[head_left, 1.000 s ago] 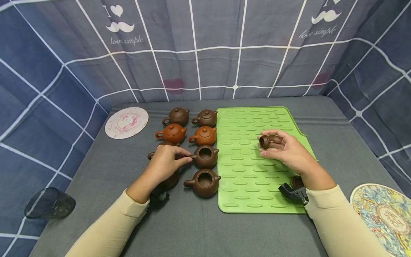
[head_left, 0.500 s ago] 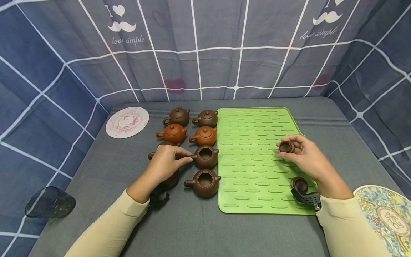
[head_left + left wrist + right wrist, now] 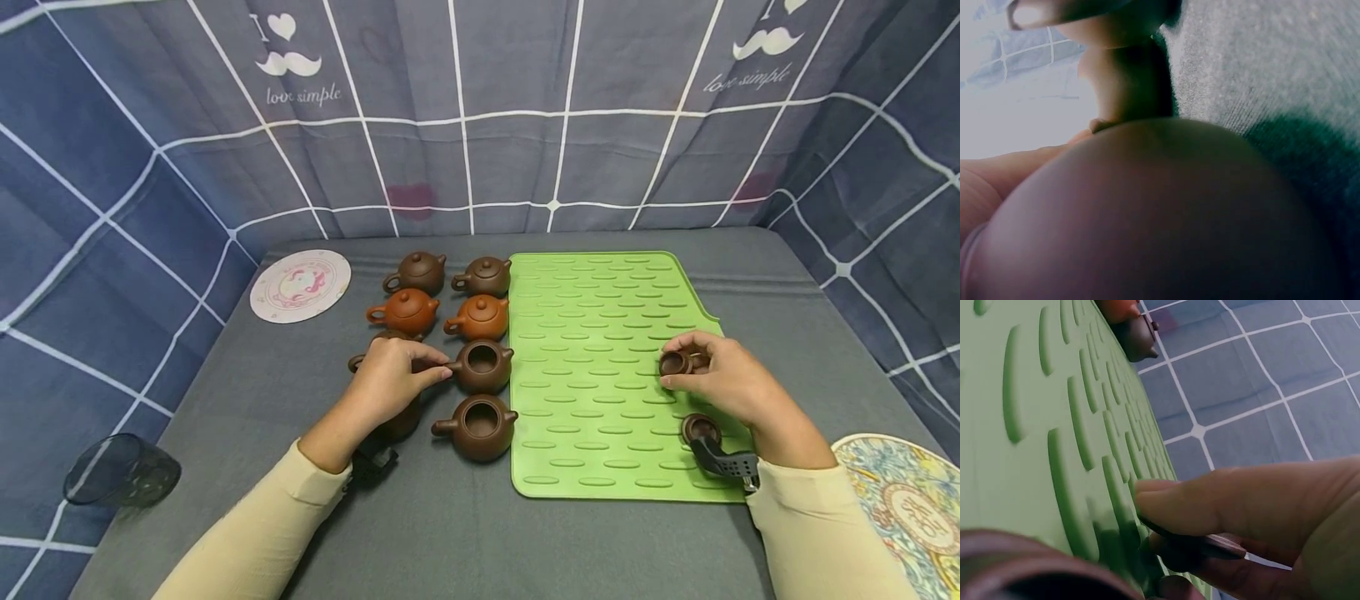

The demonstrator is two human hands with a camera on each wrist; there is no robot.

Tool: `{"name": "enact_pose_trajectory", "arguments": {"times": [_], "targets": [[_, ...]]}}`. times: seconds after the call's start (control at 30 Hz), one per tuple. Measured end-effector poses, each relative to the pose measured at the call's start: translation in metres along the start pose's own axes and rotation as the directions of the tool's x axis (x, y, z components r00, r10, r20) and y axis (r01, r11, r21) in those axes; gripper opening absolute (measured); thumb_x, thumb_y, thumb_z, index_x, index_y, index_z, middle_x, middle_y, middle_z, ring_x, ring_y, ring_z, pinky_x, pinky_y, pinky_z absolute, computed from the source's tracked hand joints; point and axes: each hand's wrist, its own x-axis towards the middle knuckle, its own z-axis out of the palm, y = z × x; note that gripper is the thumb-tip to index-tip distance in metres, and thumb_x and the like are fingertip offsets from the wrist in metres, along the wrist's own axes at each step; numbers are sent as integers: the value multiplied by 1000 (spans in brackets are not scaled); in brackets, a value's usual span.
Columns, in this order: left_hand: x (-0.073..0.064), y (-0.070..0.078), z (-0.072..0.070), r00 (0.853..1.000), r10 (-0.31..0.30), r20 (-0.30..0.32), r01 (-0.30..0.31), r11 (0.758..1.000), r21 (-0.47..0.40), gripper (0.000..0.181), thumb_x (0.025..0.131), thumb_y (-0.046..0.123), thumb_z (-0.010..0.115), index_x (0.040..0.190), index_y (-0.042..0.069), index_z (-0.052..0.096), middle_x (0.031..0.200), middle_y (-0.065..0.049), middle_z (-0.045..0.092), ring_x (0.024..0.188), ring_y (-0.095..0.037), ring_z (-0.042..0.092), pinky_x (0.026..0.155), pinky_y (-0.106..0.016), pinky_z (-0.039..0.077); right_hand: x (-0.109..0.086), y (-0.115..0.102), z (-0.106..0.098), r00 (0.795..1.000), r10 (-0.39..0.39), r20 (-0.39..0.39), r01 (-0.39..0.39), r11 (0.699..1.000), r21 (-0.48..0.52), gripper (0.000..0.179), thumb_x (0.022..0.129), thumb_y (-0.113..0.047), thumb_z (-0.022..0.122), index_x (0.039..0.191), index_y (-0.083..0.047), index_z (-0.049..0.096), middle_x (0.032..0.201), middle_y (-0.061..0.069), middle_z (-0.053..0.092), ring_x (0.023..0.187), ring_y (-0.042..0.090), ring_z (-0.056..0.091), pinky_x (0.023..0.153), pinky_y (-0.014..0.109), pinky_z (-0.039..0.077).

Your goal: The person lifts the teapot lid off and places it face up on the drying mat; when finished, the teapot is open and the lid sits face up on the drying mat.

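Observation:
My left hand [image 3: 386, 375] pinches the handle of a dark brown teapot [image 3: 483, 385] whose top is uncovered. A second uncovered brown teapot [image 3: 480, 448] stands nearer to me. Under my left hand and wrist are two more brown teapots, partly hidden; one rounded body [image 3: 1160, 219] fills the left wrist view. Over the right side of the green mat [image 3: 585, 433], my right hand [image 3: 731, 383] holds a small brown teapot lid [image 3: 673, 364] between thumb and fingers, hollow side toward me. Another lid [image 3: 701, 427] lies upturned on the mat beside my right wrist.
Two orange teapots [image 3: 482, 317] and two lidded brown ones [image 3: 420, 272] stand behind. A round pink-and-white mat [image 3: 300, 287] lies at back left, a dark glass [image 3: 123, 473] at front left. A patterned round mat [image 3: 911, 500] lies at right; curtains [image 3: 510, 158] enclose the table.
My right hand has carried the lid right and toward me, down close to the green mat. The lid beside my wrist has come more into view. My left hand stays on the teapot handle.

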Motion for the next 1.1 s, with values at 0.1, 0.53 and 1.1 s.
{"name": "enact_pose_trajectory", "arguments": {"times": [0.1, 0.53, 1.1], "targets": [[1, 0, 1, 1000, 4, -6, -4, 1000, -1, 15, 87, 19, 90, 100, 12, 86, 90, 5, 78, 88, -19, 73, 77, -42, 57, -1, 2, -1, 1000, -7, 16, 7, 1000, -23, 41, 88, -7, 87, 122, 4, 66, 100, 12, 71, 84, 20, 65, 69, 27, 51], [0, 0, 1, 1000, 3, 9, -2, 1000, -20, 15, 88, 18, 89, 101, 12, 86, 90, 5, 78, 86, -16, 73, 76, -41, 57, -3, 2, -6, 999, 4, 52, 0, 996, -87, 46, 87, -11, 88, 125, 4, 69, 101, 11, 72, 88, 24, 67, 73, 30, 52], [0, -2, 1, 1000, 12, 5, -11, 999, -30, 16, 88, 18, 89, 102, 12, 86, 91, 6, 78, 86, -16, 73, 75, -40, 57, -2, 2, -9, 999, 36, 31, -32, 990, -140, 53, 92, -26, 86, 131, 4, 66, 106, 15, 74, 94, 27, 70, 72, 30, 54]]}}
